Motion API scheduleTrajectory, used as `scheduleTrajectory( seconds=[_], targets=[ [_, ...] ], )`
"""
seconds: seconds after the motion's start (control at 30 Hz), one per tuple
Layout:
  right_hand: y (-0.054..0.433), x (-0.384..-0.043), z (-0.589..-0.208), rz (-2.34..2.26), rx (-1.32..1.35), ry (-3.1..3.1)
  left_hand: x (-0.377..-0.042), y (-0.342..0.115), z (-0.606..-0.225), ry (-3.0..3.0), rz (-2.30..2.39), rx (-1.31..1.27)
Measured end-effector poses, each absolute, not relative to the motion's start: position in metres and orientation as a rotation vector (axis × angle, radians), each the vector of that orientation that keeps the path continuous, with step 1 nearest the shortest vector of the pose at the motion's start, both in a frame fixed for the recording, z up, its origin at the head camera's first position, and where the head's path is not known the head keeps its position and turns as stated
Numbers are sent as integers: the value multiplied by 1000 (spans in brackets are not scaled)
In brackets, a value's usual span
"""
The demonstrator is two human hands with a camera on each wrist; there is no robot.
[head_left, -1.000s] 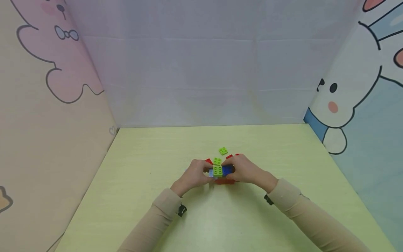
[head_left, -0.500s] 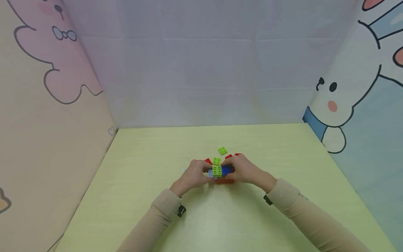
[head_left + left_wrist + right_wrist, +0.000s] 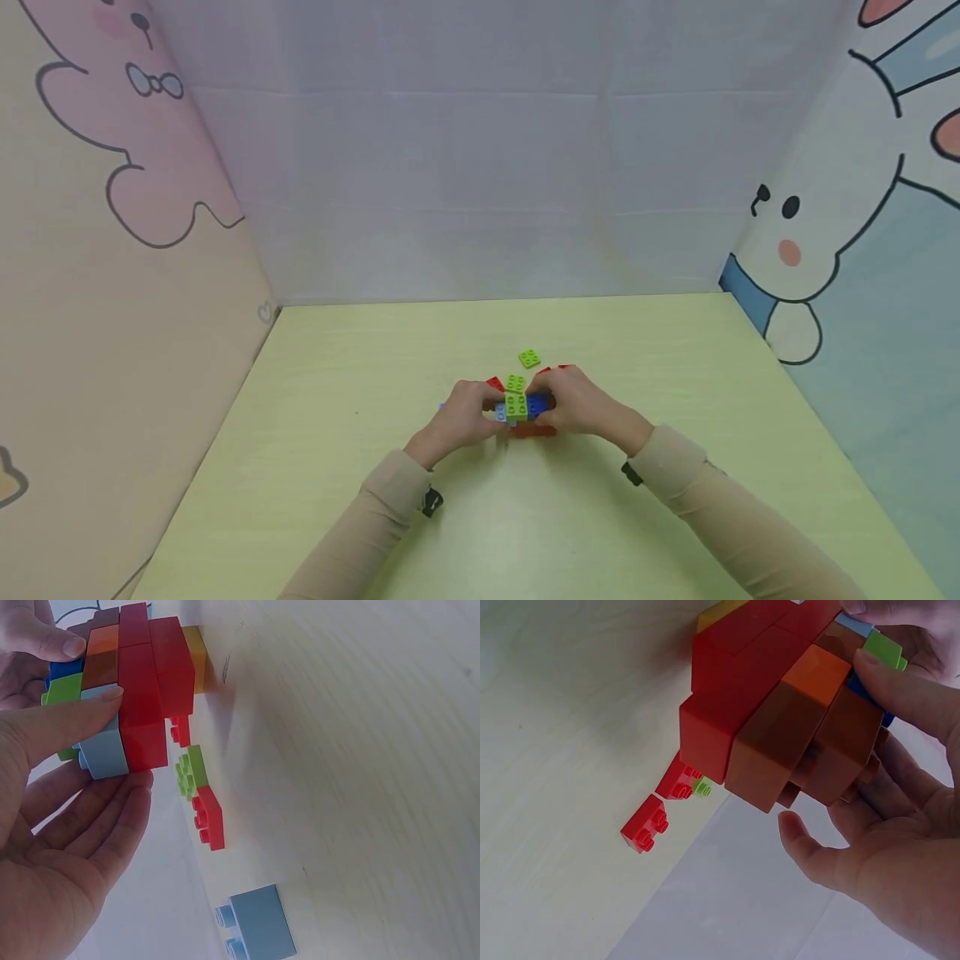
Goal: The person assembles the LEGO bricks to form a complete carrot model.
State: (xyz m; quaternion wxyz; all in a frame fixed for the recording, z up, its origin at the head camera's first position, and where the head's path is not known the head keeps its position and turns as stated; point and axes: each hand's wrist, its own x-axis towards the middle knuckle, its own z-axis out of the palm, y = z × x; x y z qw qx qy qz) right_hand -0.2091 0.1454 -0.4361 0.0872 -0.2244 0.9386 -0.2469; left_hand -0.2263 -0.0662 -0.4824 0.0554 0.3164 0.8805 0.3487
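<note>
A stacked structure of toy building bricks [image 3: 516, 407] is held between both hands over the table. It has red bricks [image 3: 142, 705] along its base, a yellow brick [image 3: 197, 658] beneath, and orange [image 3: 817, 673], brown [image 3: 769, 757], light blue [image 3: 106, 742], green and dark blue bricks above. My left hand [image 3: 467, 412] grips its left end, thumb on the light blue brick and fingers along the other side. My right hand [image 3: 581, 402] grips the right end, its thumb tip near the green and blue bricks, fingers by a brown brick.
Loose on the table [image 3: 360, 483], beyond the hands, lie a thin green brick [image 3: 529, 358] and several red bricks [image 3: 494, 382]. A loose light blue brick [image 3: 262, 924] shows in the left wrist view. Upright panels stand behind and at both sides.
Hands and brick structure keep almost the same place and grip. The head view has shifted very slightly, and the right forearm sits a touch further left.
</note>
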Motion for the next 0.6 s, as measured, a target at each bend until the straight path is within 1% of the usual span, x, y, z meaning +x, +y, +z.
scheduleTrajectory(
  seconds=[0.33,0.6],
  targets=[
    [147,-214,-442,-782,-564,2797,-228,-66,-475,2682,1032,971],
    [148,-213,-447,-850,-540,2790,-230,-67,-475,2693,1021,985]
  ],
)
